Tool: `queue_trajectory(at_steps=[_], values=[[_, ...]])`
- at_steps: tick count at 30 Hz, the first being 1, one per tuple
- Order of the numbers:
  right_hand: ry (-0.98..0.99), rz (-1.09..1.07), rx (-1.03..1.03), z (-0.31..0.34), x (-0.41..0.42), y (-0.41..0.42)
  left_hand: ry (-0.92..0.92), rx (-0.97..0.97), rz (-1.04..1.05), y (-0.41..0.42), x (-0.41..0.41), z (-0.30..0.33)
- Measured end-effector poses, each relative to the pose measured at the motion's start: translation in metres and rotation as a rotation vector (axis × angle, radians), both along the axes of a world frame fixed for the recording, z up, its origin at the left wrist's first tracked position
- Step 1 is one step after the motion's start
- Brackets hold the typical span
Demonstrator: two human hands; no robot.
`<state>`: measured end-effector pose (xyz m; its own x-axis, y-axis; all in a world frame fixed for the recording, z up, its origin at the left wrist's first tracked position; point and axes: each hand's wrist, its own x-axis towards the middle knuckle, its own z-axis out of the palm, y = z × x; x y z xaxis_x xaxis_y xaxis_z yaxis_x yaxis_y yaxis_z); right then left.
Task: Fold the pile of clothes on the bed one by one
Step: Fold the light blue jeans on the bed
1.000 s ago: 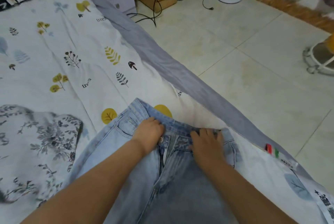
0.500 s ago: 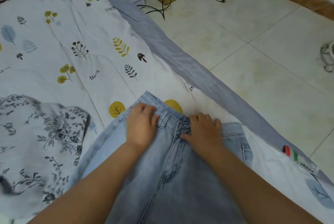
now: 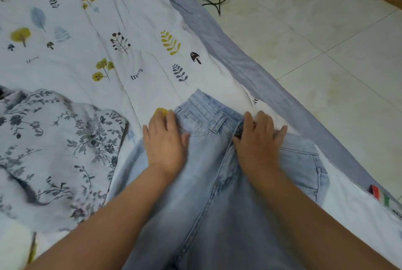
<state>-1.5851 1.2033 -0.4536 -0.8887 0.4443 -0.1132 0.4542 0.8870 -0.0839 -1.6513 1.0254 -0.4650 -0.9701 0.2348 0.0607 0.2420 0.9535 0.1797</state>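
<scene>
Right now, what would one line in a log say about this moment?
item: jeans on bed | left hand: flat on waistband | right hand: flat by fly | floral garment: to the left | step: smoothing, unfolded

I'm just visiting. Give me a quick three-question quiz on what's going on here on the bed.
1. True or false: both hands lie flat on the jeans.
2. Which garment lies beside the left hand: A floral, B striped, C plain red?
3. Fill in: the right hand lies near the bed's ___ edge border.

Key: 1 true; 2 A, the floral garment; 3 grey, the grey border.
</scene>
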Motion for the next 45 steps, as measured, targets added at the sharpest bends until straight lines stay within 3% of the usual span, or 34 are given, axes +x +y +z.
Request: queue_trajectory(at_steps=[3, 7, 10, 12, 15, 20, 24, 29, 32, 34, 37, 39, 42, 45], values=[[0.159, 0.214, -0.016, -0.017, 0.024, -0.037, -0.052, -0.135, -0.165, -0.022, 0.048, -0.024], [-0.062, 0.366, -0.044, -0.041, 0.048, -0.049, -0.416, -0.226, -0.234, -0.052, 0.067, -0.031], [-0.16, 0.355, -0.024, -0.027, 0.044, -0.054, -0.542, -0.155, -0.192, -0.05, 0.056, -0.018], [-0.22, 0.285, -0.04, -0.014, 0.036, -0.064, -0.443, 0.004, -0.204, -0.054, 0.056, 0.001], [-0.055, 0.312, -0.093, 0.011, 0.036, -0.09, -0.2, 0.208, -0.166, -0.082, 0.069, 0.02], [0.228, 0.528, -0.202, 0.041, 0.053, -0.16, -0.092, 0.113, 0.021, -0.156, 0.109, 0.045], [0.214, 0.686, -0.261, 0.047, 0.082, -0.227, -0.139, -0.005, 0.142, -0.225, 0.146, 0.054], [0.123, 0.907, -0.223, 0.038, 0.117, -0.304, -0.398, -0.082, 0.249, -0.284, 0.195, 0.061], [0.01, 1.065, -0.135, 0.024, 0.129, -0.329, -0.388, -0.048, 0.226, -0.311, 0.223, 0.064], [0.04, 1.108, -0.092, 0.017, 0.13, -0.335, -0.455, -0.046, 0.2, -0.325, 0.239, 0.067], [0.189, 1.043, -0.162, 0.028, 0.118, -0.341, -0.603, 0.028, 0.19, -0.337, 0.261, 0.07], [0.275, 0.98, -0.227, 0.049, 0.106, -0.349, -0.634, 0.179, 0.242, -0.338, 0.271, 0.074], [0.379, 0.885, -0.307, 0.092, 0.089, -0.358, -0.471, 0.37, 0.436, -0.343, 0.275, 0.084], [0.31, 0.766, -0.387, 0.116, 0.075, -0.358, -0.247, 0.457, 0.607, -0.368, 0.261, 0.101]])
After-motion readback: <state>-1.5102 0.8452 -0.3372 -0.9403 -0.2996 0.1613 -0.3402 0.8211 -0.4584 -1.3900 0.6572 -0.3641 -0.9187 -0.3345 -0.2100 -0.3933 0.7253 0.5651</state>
